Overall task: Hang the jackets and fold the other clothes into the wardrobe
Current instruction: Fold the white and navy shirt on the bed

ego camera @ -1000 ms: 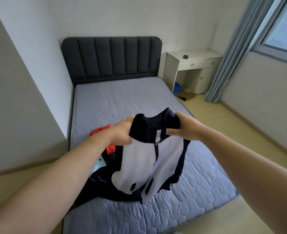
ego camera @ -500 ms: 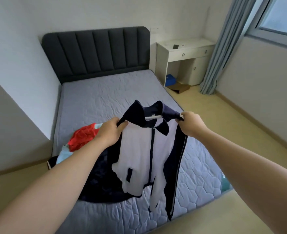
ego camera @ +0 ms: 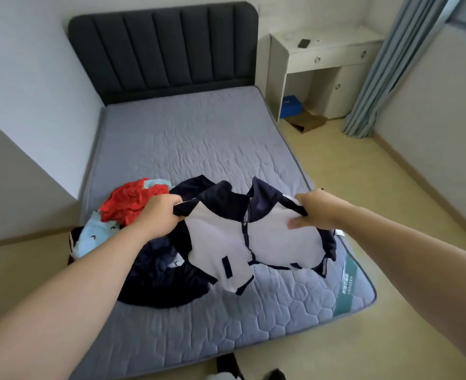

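Note:
A white and navy zip jacket point(ego camera: 226, 242) is stretched wide just above the foot of the bed point(ego camera: 193, 138). My left hand point(ego camera: 159, 212) grips its left shoulder and my right hand point(ego camera: 312, 212) grips its right shoulder. The hem and front panels droop onto the mattress. Under it and to the left lies a dark navy garment point(ego camera: 160, 278). Beside that sit a red garment point(ego camera: 131, 200) and a light blue one point(ego camera: 93, 235) in a pile. No wardrobe is in view.
A dark padded headboard point(ego camera: 163, 48) stands against the far wall. A white desk point(ego camera: 322, 58) sits right of the bed, with a blue box point(ego camera: 290, 105) and brown cardboard point(ego camera: 307, 122) under it. Curtains point(ego camera: 382, 72) hang at right. Dark items point(ego camera: 231, 368) lie on the floor below.
My hands have moved apart and lowered, spreading the jacket wide; it hung upright before and now lies nearly flat over the bed. The view has tilted downward.

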### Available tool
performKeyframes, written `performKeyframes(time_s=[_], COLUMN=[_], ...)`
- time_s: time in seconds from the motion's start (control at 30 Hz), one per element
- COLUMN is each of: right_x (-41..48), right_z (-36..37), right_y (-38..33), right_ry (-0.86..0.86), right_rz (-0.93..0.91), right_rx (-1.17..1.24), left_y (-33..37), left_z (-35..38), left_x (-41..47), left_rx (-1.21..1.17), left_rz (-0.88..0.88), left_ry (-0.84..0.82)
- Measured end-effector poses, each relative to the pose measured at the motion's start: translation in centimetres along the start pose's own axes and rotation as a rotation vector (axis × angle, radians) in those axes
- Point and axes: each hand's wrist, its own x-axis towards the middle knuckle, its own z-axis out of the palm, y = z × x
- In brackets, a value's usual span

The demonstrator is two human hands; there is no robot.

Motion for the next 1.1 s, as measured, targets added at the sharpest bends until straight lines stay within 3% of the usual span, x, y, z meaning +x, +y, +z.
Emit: performKeyframes(time_s=[0.07, 0.27, 0.4, 0.6, 0.73, 0.83, 1.1], right_x=[0.7, 3.1, 4.8, 7.3, 8.6, 9.4, 10.1], right_z=[0.3, 0.4, 0.2, -0.2, -1.8, -3.3, -3.4], right_y=[0.9, 3.0, 4.4, 6.2, 6.9, 7.6, 6.0], right_ry=[-0.009, 0.168, 0.274, 0.351, 0.279, 0.212, 0.291], right_rz=[0.000, 0.203, 0.360, 0.322, 0.212, 0.246, 0.220], right_rx=[-0.085, -0.006, 0.253, 0.486, 0.201, 0.074, 0.475], left_y=[0.6, 2.3, 3.0, 3.6, 3.7, 3.3, 1.7], left_z=[0.7, 2.9, 4.1, 4.2, 4.5, 4.2, 2.3], left_x=[1.7, 6.5, 7.1, 7.2, 5.7, 5.1, 4.6], left_rx=[0.000, -0.052, -0.124, -0.180, -0.268, -0.282, -0.595], left_rz=[-0.054, -0.115, -0.245, -0.256, -0.300, -0.332, -0.425], left_ry=[0.011, 0.121, 0.136, 0.038, 0.071, 0.089, 0.126])
